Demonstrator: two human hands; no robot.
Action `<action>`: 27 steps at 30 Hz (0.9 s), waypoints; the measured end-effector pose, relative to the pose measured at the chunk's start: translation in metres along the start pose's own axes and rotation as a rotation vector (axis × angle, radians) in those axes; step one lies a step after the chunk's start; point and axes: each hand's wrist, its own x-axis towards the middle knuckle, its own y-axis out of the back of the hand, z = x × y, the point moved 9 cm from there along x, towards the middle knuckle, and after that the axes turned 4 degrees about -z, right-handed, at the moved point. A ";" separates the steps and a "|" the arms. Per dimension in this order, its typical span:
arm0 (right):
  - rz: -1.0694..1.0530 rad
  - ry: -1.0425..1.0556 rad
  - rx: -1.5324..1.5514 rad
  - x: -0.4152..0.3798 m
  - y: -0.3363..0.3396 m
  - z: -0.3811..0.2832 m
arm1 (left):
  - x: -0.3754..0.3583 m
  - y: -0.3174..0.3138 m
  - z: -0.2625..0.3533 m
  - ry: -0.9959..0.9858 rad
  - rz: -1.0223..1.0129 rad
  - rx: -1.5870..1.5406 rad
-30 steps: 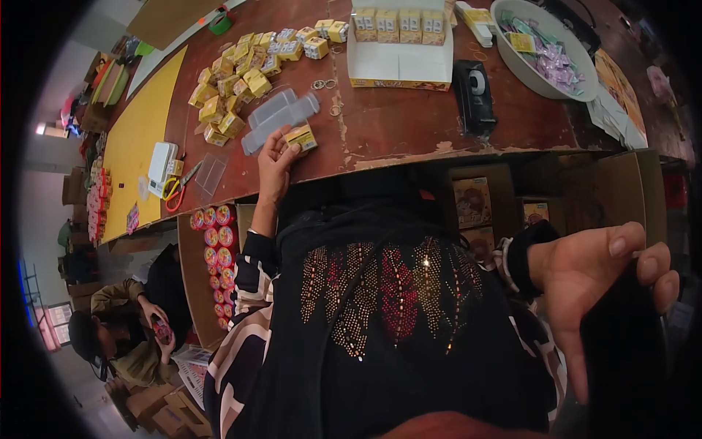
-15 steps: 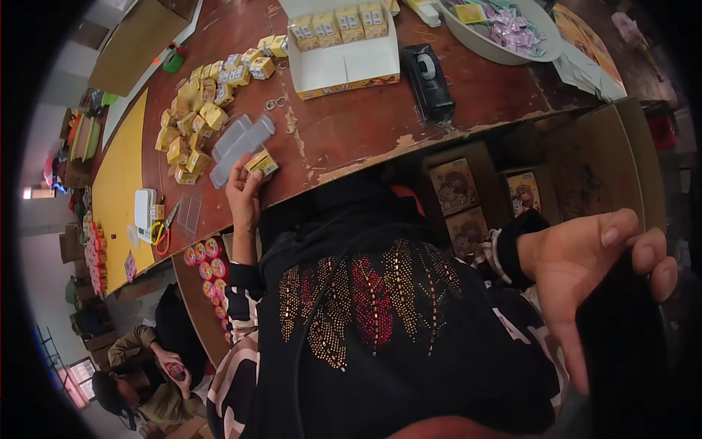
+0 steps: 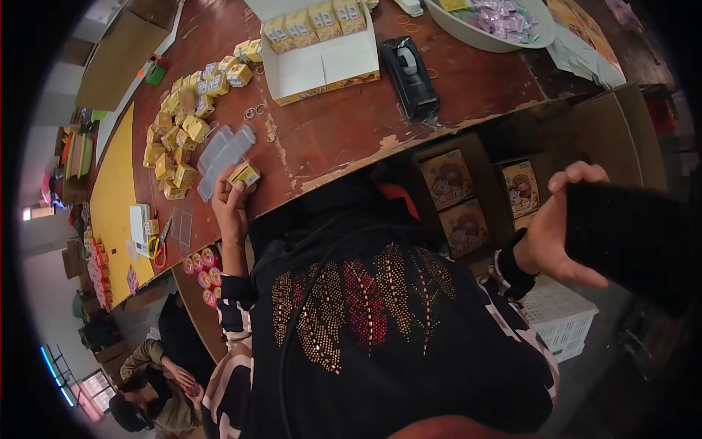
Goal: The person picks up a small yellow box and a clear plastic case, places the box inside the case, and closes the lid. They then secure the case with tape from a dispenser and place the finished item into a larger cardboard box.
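My left hand (image 3: 232, 212) rests at the table's near edge. Its thumb and fingers pinch a small yellow box (image 3: 244, 175). Clear plastic trays (image 3: 225, 152) lie right beside that hand, and past them spreads a pile of similar small yellow boxes (image 3: 175, 143). Off the table on the right, my right hand (image 3: 552, 234) curls around a flat, black, phone-like object (image 3: 621, 241), whose far side is lost in the dark edge of the view.
An open display carton (image 3: 322, 69) holds several small boxes. Nearby are a black tape dispenser (image 3: 411, 77), a basin of wrapped packets (image 3: 497, 25), scissors (image 3: 159, 245) and a white scale (image 3: 139, 223). Printed boxes (image 3: 464, 223) stand under the table; a seated person (image 3: 157, 388) is at lower left.
My right hand has turned and lifted with the black object, uncovering a white crate below. The left hand keeps its pinch on the small yellow box. The whole view has shifted slightly.
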 end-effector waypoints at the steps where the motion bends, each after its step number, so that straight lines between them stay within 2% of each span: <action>1: -0.006 0.052 -0.080 0.000 0.006 -0.011 | 0.001 0.000 0.000 0.006 0.001 -0.004; 2: -0.004 0.042 -0.067 0.004 0.002 -0.017 | 0.001 0.001 -0.001 0.011 0.003 -0.008; 4: -0.041 0.323 0.006 0.009 -0.014 -0.059 | 0.001 0.002 -0.001 0.015 0.012 -0.002; 5: -0.037 0.318 0.018 0.011 -0.014 -0.064 | 0.001 0.001 0.000 0.015 0.006 -0.007; 7: -0.184 0.479 -0.057 0.009 -0.028 -0.085 | 0.000 -0.001 0.002 0.005 0.014 0.010; 27: -0.315 0.526 -0.046 0.030 -0.060 -0.093 | 0.000 -0.006 0.001 -0.033 -0.004 -0.023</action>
